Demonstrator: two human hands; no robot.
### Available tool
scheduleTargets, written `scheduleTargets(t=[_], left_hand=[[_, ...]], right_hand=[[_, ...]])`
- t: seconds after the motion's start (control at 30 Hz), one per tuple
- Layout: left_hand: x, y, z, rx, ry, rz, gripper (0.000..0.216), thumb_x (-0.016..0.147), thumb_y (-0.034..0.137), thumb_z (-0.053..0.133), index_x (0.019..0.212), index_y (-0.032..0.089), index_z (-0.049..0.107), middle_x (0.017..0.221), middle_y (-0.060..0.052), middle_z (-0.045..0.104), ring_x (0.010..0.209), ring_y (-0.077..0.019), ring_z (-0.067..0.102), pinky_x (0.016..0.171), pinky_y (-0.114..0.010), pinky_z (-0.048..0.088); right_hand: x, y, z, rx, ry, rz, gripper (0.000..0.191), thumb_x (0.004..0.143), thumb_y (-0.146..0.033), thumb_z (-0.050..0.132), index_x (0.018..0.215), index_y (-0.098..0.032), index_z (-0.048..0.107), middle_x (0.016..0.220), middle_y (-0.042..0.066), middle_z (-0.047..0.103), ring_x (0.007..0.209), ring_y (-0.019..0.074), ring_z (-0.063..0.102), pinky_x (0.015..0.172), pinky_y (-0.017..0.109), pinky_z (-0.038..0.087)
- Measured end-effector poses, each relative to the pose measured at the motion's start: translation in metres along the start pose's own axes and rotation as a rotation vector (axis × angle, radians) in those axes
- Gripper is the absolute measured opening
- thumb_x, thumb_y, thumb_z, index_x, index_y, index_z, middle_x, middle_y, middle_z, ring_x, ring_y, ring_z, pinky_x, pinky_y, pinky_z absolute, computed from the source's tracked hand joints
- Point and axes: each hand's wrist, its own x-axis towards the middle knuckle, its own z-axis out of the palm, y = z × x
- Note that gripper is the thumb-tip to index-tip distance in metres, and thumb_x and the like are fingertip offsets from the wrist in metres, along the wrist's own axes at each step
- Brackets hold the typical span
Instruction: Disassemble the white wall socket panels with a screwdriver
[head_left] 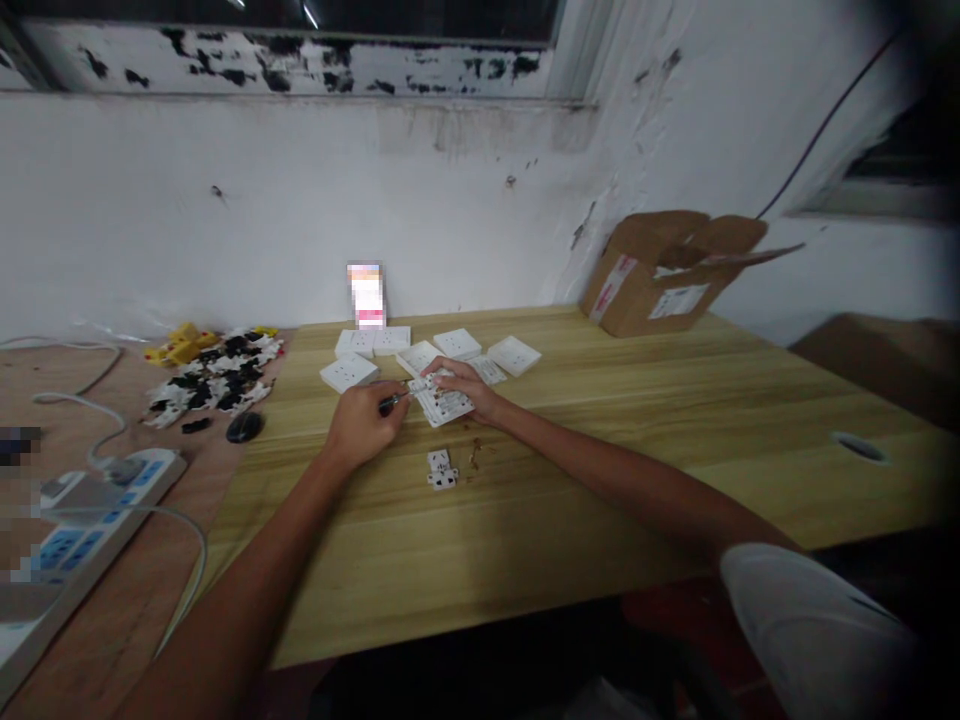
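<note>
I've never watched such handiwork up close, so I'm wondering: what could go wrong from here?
The thin tool in the left hand might slip at the white panel and jab the right hand, which holds that panel close by. The small brass-coloured pieces lying loose on the table could be knocked and scattered.

I can't make out a single word, brand or number here. On the cardboard box point(645, 245) at the far right of my worktop point(675, 390), a white label point(679, 301) faces me, its print too small and blurred to read. A white strip with reddish-pink marks point(613, 287) on the same box is just as illegible to me. The phone screen point(367, 295) gives me only coarse, blocky colour.
</note>
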Motion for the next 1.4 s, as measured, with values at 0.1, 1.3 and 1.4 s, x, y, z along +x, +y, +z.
scheduleTargets(t=[0.1,1.3,1.4], left_hand=[[0.0,0.0,-0.001,0.006,-0.009,0.006,0.027,0.095,0.033,0.058,0.103,0.022,0.081,0.105,-0.005,0.081,0.087,-0.0235,0.075,0.083,-0.033,0.056],[0.005,-0.008,-0.011,-0.06,-0.072,0.004,0.031,0.099,0.041,0.055,0.101,0.022,0.08,0.099,-0.005,0.081,0.087,-0.0238,0.073,0.085,-0.033,0.053],[0.005,-0.008,-0.011,-0.03,-0.072,0.025,0.03,0.099,0.04,0.055,0.101,0.023,0.08,0.103,-0.006,0.081,0.089,-0.0242,0.074,0.086,-0.034,0.054]], right_hand=[[0.0,0.0,0.0,0.015,-0.001,-0.003,0.034,0.08,-0.042,0.079,0.103,-0.019,0.066,0.08,-0.001,0.07,0.063,0.0131,0.06,0.057,0.022,0.044],[0.002,-0.006,0.003,0.132,-0.003,0.074,0.033,0.078,-0.038,0.079,0.1,-0.017,0.067,0.075,-0.001,0.069,0.059,0.0122,0.059,0.052,0.021,0.042],[0.001,-0.006,0.003,0.134,-0.003,0.069,0.033,0.077,-0.037,0.08,0.1,-0.017,0.068,0.076,-0.001,0.069,0.06,0.0124,0.06,0.053,0.02,0.042]])
